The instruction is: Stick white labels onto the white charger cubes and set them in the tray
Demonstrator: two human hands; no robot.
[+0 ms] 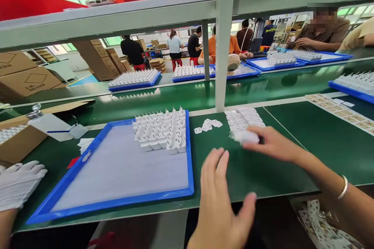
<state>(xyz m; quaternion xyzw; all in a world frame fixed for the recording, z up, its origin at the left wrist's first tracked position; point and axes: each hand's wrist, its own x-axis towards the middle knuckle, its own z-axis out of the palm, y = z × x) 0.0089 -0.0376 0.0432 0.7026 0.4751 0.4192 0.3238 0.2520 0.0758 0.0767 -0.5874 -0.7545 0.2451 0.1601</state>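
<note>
My left hand [217,198] is raised over the table's front edge, fingers spread and holding nothing. Its fingertips point towards the green table top. Further right, my right hand [270,144] grips a small white plastic piece [247,137], blurred by motion, with a dark spot beside the fingers. That piece is just in front of a sheet of white labels [243,118] and partly covers it. Several loose white tags [210,125] lie left of the sheet. Rows of similar white plastic pieces with thin upright tips [160,130] stand in the blue-rimmed tray [190,163].
Another person's white-gloved hand [20,183] rests at the far left, near a pump bottle [51,124] and a cardboard box [23,144]. A post [224,46] rises behind the labels, supporting a shelf. A backing sheet [341,113] lies right. Co-workers sit beyond.
</note>
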